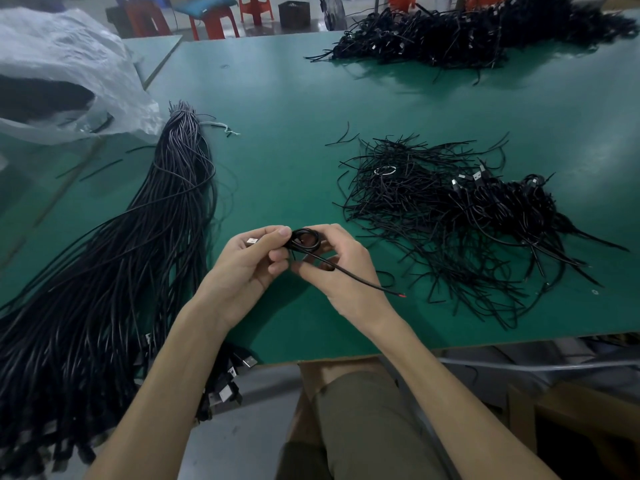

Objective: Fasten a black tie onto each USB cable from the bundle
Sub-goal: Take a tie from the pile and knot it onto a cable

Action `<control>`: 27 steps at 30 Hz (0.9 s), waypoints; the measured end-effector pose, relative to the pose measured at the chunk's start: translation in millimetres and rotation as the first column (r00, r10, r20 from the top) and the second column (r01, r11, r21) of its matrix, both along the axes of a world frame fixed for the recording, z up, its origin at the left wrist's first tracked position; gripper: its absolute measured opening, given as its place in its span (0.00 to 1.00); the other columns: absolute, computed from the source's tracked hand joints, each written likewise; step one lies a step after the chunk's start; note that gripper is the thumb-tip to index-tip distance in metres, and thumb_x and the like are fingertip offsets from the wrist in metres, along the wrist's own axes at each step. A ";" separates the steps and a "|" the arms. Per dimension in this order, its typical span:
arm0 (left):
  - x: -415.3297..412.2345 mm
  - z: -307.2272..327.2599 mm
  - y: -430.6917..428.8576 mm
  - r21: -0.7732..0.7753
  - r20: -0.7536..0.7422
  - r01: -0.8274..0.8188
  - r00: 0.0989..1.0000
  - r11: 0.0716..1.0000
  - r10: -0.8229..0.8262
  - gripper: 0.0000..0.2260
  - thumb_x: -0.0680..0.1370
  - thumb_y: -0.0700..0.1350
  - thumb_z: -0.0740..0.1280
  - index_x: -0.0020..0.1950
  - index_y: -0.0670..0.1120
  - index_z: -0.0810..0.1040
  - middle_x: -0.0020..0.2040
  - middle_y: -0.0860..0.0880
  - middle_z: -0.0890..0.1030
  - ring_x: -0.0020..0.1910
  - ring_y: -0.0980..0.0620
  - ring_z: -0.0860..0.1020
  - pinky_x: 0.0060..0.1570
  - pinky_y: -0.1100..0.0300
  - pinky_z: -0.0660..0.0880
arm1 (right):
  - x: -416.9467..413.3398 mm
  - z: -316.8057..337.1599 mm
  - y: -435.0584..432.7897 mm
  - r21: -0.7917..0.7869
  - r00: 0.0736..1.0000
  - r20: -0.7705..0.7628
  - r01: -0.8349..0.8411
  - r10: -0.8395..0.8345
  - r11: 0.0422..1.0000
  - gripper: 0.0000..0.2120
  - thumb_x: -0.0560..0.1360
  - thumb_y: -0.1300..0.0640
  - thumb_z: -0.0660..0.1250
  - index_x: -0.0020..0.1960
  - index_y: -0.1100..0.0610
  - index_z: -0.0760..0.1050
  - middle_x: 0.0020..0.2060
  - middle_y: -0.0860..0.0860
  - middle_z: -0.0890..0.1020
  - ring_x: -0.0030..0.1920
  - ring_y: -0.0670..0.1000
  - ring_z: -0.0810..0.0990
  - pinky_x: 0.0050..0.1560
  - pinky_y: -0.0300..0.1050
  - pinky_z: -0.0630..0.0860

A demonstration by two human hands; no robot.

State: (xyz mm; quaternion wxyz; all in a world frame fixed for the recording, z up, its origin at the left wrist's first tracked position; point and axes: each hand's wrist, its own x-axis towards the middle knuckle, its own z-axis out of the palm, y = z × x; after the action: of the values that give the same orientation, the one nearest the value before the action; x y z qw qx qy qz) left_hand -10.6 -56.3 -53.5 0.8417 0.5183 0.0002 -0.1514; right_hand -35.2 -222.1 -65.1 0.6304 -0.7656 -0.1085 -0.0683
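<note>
Step in hand: coiling, tie not on yet as far as I can see; one USB cable (306,239) is wound into a small loop at centre frame, held just above the bench (277,133); left hand (249,261) pinches the left side of the loop between thumb and curled fingers, with the silver USB plug (252,241) poking out by the thumb; right hand (343,271) is curled round the right side of the loop, and the free tail (367,282) runs across its fingers toward lower right, ending in a bare red-tipped end; both hands are closed on the same cable, neither is free; the source bundle (138,237) lies along the left side of the frame, plug ends hanging over the near bench edge; the loose black ties (398,202) are in a heap right of centre, near the right hand, with some already-tied cables (512,202) at the heap's right side; a bigger pile of cables (467,32) sits at upper right; a plastic bag (69,64) is at upper left; my read of the next move: tuck in the tail, hand the loop over to the left hand alone, right hand pulls a single tie from the heap, wraps it across the loop and twists it shut; risks: the loop springing open on the hand-off, and several ties coming out of the tangle at once.
</note>
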 end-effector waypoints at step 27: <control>1.0 -1.2 2.3 0.050 0.007 0.054 0.998 0.997 -0.055 0.03 0.76 0.43 0.72 0.44 0.45 0.85 0.38 0.48 0.78 0.34 0.57 0.75 0.37 0.66 0.78 | 0.8 -5.3 0.2 -0.174 0.988 0.089 0.142 -0.128 0.975 0.07 0.77 0.60 0.72 0.43 0.55 0.75 0.41 0.48 0.77 0.44 0.46 0.76 0.43 0.36 0.71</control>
State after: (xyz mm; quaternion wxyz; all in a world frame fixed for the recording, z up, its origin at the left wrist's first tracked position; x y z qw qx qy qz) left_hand -9.6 -54.0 -54.8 0.8242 0.5394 -0.0136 -0.1722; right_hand -34.4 -221.9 -70.4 0.5480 -0.8217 -0.0864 -0.1303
